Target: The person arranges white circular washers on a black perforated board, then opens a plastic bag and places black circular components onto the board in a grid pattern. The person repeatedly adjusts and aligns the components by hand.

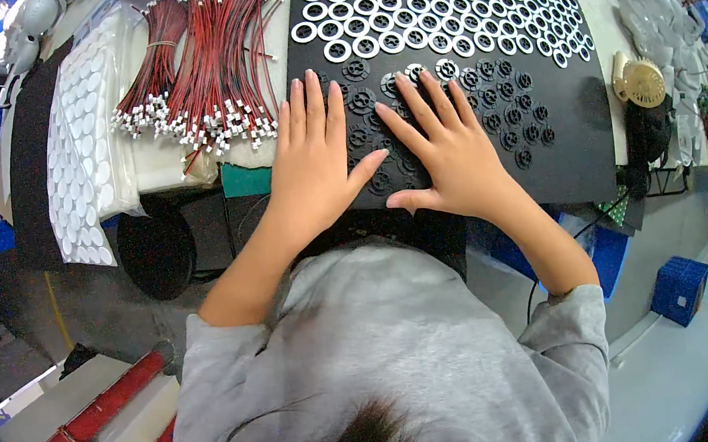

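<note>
My left hand (310, 160) lies flat with fingers stretched out over the near left edge of a black board (575, 165). To its right, my right hand (454, 150) rests palm down, fingers spread, on small black round plastic parts (508, 116). More of these parts sit between the two hands, some hidden under the fingers. Beyond my fingertips, rows of round parts with white rings (391, 42) cover the far side of the board. A few white rings lie close to my right fingertips. Neither hand grips anything.
Bundles of red and black wires (213, 69) with white connectors lie left of the board. Sheets of white round stickers (83, 167) are farther left. A beige round part (642, 83) and clear plastic bags (654, 20) are at the right. A blue box (681, 290) stands on the floor.
</note>
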A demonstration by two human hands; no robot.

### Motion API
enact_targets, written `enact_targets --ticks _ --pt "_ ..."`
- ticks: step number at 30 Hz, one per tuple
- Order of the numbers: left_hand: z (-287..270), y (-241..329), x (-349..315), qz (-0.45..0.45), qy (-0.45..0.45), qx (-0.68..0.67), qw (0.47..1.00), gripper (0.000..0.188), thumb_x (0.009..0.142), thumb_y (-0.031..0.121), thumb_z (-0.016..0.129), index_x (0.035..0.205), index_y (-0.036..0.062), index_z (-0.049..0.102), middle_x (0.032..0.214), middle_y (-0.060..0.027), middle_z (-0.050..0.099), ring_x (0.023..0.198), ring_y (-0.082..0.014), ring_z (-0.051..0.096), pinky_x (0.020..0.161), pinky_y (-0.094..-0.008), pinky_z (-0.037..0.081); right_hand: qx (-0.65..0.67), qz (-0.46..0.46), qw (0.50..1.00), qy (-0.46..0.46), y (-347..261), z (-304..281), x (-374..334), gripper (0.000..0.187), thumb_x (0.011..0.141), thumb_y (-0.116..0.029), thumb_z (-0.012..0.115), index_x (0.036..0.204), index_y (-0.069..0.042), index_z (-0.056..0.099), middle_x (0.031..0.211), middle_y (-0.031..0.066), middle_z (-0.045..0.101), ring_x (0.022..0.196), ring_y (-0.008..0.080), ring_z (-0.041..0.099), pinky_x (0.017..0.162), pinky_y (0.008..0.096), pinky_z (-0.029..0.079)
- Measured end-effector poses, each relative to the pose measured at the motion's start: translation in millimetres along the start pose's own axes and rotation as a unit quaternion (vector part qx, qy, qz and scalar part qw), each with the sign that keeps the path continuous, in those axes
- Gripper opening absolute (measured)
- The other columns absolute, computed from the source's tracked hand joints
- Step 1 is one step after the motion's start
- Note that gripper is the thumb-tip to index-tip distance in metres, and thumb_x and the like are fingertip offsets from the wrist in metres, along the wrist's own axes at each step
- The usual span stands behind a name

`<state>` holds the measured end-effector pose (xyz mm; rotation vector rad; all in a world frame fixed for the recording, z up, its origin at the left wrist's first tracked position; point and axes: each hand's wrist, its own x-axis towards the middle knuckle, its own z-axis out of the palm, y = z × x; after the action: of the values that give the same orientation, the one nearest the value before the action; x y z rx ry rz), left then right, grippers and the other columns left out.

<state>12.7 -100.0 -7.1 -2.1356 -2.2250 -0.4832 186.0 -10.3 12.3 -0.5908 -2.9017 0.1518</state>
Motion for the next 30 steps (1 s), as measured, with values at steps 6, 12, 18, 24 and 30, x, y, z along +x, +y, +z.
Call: enact_targets --ticks 6,12,18,24,30 --pt "1 -13 2 0.009 -0.001 -0.029 1.000 0.070 0.084 0.043 0.047 0.127 -0.0094 0.028 0.135 -0.0310 0.020 0.128 -0.0404 0.019 0.104 -0.0467 0.017 0.003 0.008 1.000 0.017 -11 7 10 0.085 0.067 -0.068 0.049 0.131 -0.014 0.036 0.138 0.0188 0.026 0.126 0.0405 0.023 0.102 0.0536 0.016" --pt "4 -19 8 0.009 0.018 -0.058 0.998 0.065 0.087 0.040 0.044 0.125 -0.0104 0.030 0.134 -0.0316 0.022 0.128 -0.0407 0.019 0.104 -0.0465 0.016 0.014 0.022 0.999 0.041 -17 12 17 0.086 0.066 -0.069 0.050 0.131 -0.013 0.036 0.137 0.0196 0.027 0.125 0.0404 0.024 0.102 0.0538 0.015" --pt "0 -19 12 0.030 0.027 -0.059 0.997 0.060 0.087 0.042 0.043 0.126 -0.0032 0.036 0.134 -0.0290 0.025 0.127 -0.0405 0.022 0.103 -0.0476 0.018 0.020 0.023 0.999 0.046 -20 14 21 0.087 0.066 -0.068 0.051 0.131 -0.012 0.036 0.137 0.0181 0.028 0.126 0.0393 0.024 0.102 0.0534 0.015" --pt "-1 -18 9 0.025 0.002 -0.034 0.999 0.058 0.087 0.043 0.042 0.130 0.0055 0.037 0.136 -0.0261 0.023 0.128 -0.0393 0.019 0.103 -0.0465 0.018 0.018 0.021 0.999 0.031 -20 10 19 0.086 0.066 -0.068 0.051 0.131 -0.013 0.036 0.137 0.0171 0.028 0.125 0.0388 0.025 0.102 0.0532 0.015" --pt "-3 -16 8 0.035 0.025 -0.015 0.999 0.059 0.084 0.047 0.045 0.128 0.0069 0.041 0.132 -0.0293 0.029 0.125 -0.0431 0.023 0.100 -0.0504 0.022 0.010 0.031 0.999 0.041 -17 8 15 0.084 0.066 -0.067 0.052 0.131 -0.016 0.037 0.136 0.0210 0.028 0.124 0.0409 0.026 0.102 0.0531 0.016"
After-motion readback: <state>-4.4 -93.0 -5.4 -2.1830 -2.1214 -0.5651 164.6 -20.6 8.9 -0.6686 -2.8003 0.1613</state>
